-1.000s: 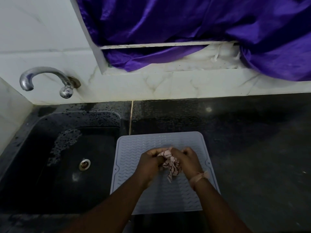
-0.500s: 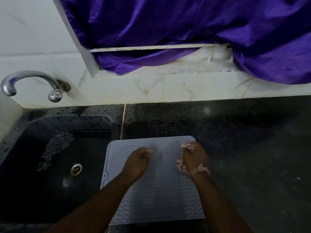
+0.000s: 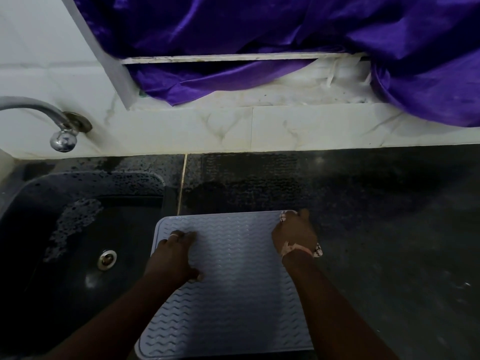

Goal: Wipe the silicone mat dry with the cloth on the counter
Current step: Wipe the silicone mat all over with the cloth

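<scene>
A pale blue-grey silicone mat [image 3: 233, 287] with a wavy ribbed pattern lies on the dark counter [image 3: 376, 216], its left edge beside the sink. My right hand [image 3: 294, 236] is at the mat's far right corner, pressing down a pink-and-white patterned cloth [image 3: 317, 250]. Only scraps of the cloth peek out by my fingers and wrist. My left hand [image 3: 174, 255] lies flat on the mat's left part, fingers spread, holding nothing.
A black sink [image 3: 78, 242] with a metal drain [image 3: 106, 259] and water drops sits to the left. A chrome tap [image 3: 59, 128] juts from the white tiled wall. Purple fabric [image 3: 259, 35] hangs over the ledge behind. The counter beyond the mat looks wet.
Both hands were together at the mat's middle, bunching the cloth. They have parted: the right took the cloth to the far right corner, the left went flat on the left side.
</scene>
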